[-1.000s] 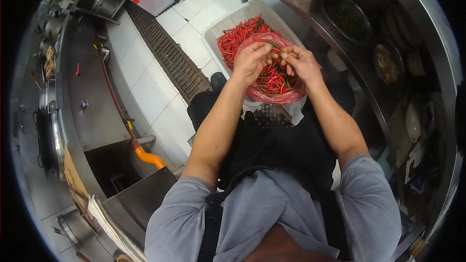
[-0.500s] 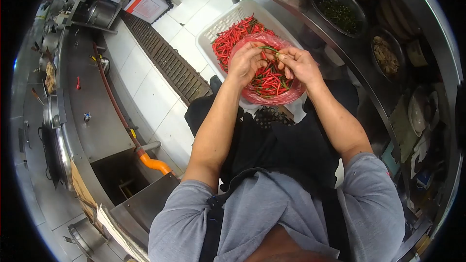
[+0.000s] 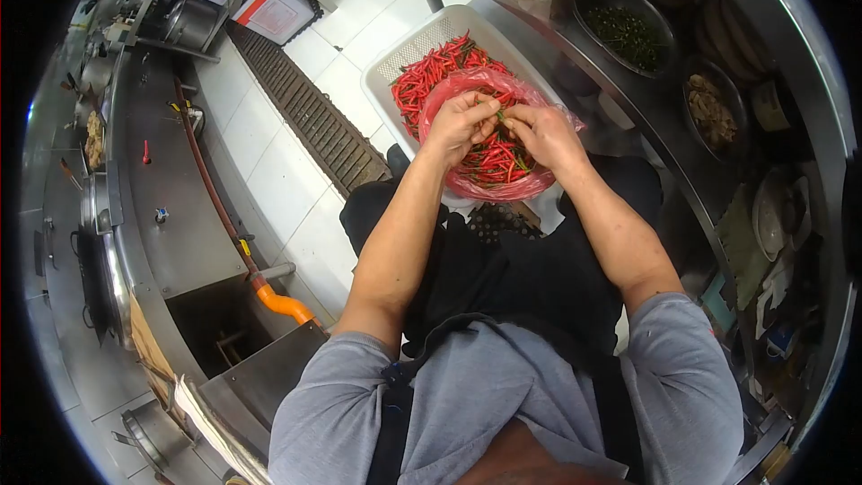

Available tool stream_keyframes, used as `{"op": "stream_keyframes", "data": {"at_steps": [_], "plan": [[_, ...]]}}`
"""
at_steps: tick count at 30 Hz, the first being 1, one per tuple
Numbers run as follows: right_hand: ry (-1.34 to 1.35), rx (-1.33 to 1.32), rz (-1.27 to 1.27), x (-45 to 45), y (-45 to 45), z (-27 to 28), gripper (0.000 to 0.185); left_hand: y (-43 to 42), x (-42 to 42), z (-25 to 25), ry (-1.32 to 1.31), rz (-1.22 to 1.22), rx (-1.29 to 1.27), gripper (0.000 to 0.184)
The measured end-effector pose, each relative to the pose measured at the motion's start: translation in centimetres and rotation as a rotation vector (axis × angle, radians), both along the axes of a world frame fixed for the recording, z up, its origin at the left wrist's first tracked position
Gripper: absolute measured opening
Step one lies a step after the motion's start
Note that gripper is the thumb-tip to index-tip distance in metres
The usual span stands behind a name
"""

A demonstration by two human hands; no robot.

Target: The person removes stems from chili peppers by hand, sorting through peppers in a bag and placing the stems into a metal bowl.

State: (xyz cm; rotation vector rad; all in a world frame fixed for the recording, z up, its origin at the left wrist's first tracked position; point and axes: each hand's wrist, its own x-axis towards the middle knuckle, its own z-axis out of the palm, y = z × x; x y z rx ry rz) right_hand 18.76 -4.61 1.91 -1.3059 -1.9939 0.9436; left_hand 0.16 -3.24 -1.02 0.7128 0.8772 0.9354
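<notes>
Over a red plastic bag (image 3: 467, 81) full of chilies, my two hands meet fingertip to fingertip. My left hand (image 3: 461, 128) is closed in a pinch, and so is my right hand (image 3: 545, 134). Between them shows a small green bit of a chili pepper (image 3: 502, 115), mostly covered by the fingers. Red chilies (image 3: 496, 162) with green stems fill the open bag below. Behind the bag, more red chilies (image 3: 420, 78) lie in a white perforated plastic basket (image 3: 384, 67).
A steel counter with an orange pipe (image 3: 285, 306) runs along the left. On the floor lies a drain grate (image 3: 305, 108). To the right, a steel shelf holds a bowl of chopped green pieces (image 3: 626, 34) and a bowl of pale brown pieces (image 3: 714, 110).
My hands have come closer together and slightly lower over the bag. The green chili, stretched visibly between them before, is now largely hidden by the fingers.
</notes>
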Motion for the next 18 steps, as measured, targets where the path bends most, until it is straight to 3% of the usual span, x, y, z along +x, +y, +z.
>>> {"op": "stream_keyframes", "data": {"at_steps": [1, 3, 5, 8, 11, 13, 14, 15, 17, 18], "plan": [[-0.008, 0.006, 0.005, -0.3, -0.2, 0.0, 0.014, 0.0, -0.2, 0.2, -0.008, 0.005, 0.006, 0.013], [0.058, 0.266, 0.144, -0.6, -0.6, -0.1, 0.014, -0.1, -0.3, 0.5, -0.059, 0.030, -0.080, 0.014], [-0.012, 0.309, 0.136, -0.3, -0.9, 0.4, 0.014, -0.1, -0.4, 0.8, 0.017, 0.057, -0.059, 0.016], [0.140, 0.271, -0.192, 2.2, -0.5, 3.7, 0.017, 0.7, -1.4, 1.0, 0.094, 0.203, -0.025, 0.015], [0.342, 0.175, -0.549, 5.9, 1.6, 9.5, 0.017, 3.6, -3.4, 2.1, 0.574, 0.201, 0.276, 0.017], [0.107, 0.336, -0.667, 8.4, 4.5, 10.5, 0.023, 6.4, -5.6, 1.3, 0.664, 0.296, 0.317, 0.017], [-0.227, 0.497, -0.613, 9.6, 5.6, 11.4, 0.026, 9.0, -7.6, -2.2, 1.000, 0.385, 0.554, 0.029], [-0.422, 0.641, -0.538, 11.5, 7.1, 10.3, 0.026, 8.6, -8.3, -1.0, 1.230, 0.333, 0.568, 0.045], [-0.446, 0.701, -0.523, 12.0, 7.0, 10.9, 0.024, 7.8, -8.1, -0.9, 1.467, 0.184, 0.403, 0.054], [-0.458, 0.700, -0.508, 11.2, 6.5, 10.6, 0.024, 7.5, -7.7, -0.6, 1.455, 0.188, 0.389, 0.054]]}}
